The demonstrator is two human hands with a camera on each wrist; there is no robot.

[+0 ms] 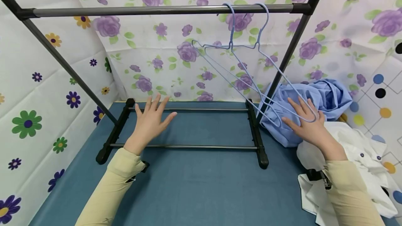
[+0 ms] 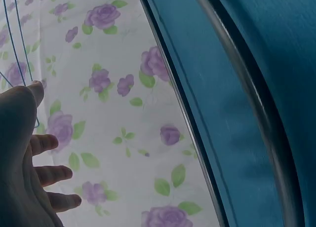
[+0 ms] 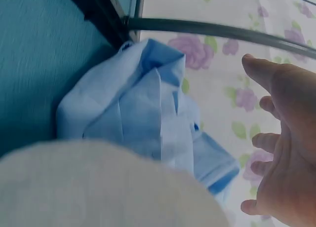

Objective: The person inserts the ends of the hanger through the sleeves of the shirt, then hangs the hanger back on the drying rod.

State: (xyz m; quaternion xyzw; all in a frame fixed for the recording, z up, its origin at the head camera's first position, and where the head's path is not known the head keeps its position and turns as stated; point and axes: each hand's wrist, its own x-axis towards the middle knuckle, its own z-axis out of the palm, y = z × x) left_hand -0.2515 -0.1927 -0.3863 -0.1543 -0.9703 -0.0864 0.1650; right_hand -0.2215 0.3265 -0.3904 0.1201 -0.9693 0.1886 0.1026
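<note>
My left hand (image 1: pixel 149 123) hovers with fingers spread over the left part of the black garment rack's base (image 1: pixel 122 126), holding nothing. The right hand (image 1: pixel 309 128), also empty with spread fingers, is over the crumpled light blue cloth (image 1: pixel 329 95) in the head view. Two blue wire hangers hang from the rack's top bar (image 1: pixel 141 10), right of its middle: one hanger (image 1: pixel 232 27) beside the other hanger (image 1: pixel 259 37). A lower hanger corner overlaps my right hand. In the right wrist view the fingers stand apart from the blue cloth (image 3: pixel 138 108).
A white garment (image 1: pixel 367 142) with dark buttons lies in a heap at the right, beside my right forearm. The rack stands on a blue-green surface (image 1: pixel 201 187). Flower-patterned sheets (image 1: pixel 150 62) close off the back and the left side.
</note>
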